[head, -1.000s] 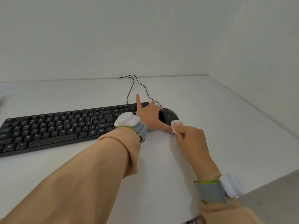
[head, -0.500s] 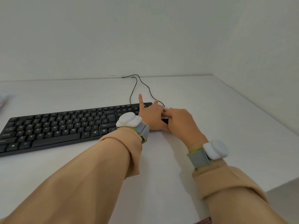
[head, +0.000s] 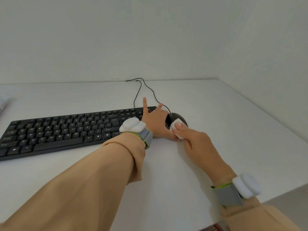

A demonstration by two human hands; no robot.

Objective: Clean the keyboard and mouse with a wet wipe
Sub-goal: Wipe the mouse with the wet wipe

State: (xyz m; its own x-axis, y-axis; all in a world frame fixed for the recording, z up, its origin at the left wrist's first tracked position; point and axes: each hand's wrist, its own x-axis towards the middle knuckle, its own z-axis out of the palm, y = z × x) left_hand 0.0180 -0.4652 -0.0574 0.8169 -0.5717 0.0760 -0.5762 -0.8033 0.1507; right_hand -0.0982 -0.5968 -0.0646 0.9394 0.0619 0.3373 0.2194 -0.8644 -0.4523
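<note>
Lying on the white worktop [head: 216, 114] just right of the keyboard [head: 66, 130], the black mouse [head: 179, 118] is touched by the spread left hand [head: 154, 120] and pressed with a white wipe [head: 174, 125] pinched in the right hand [head: 198, 144]

Glossy black plastic mouse [head: 179, 117]; matt keyboard [head: 66, 129]; smooth white table [head: 216, 114]

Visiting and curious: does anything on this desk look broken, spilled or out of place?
Nothing stands out. The keyboard lies flat on the desk, the mouse sits by its right end, and their cables trail to the wall. The right hand holds a wipe on the mouse; the left hand rests against it. No spill shows.
</note>
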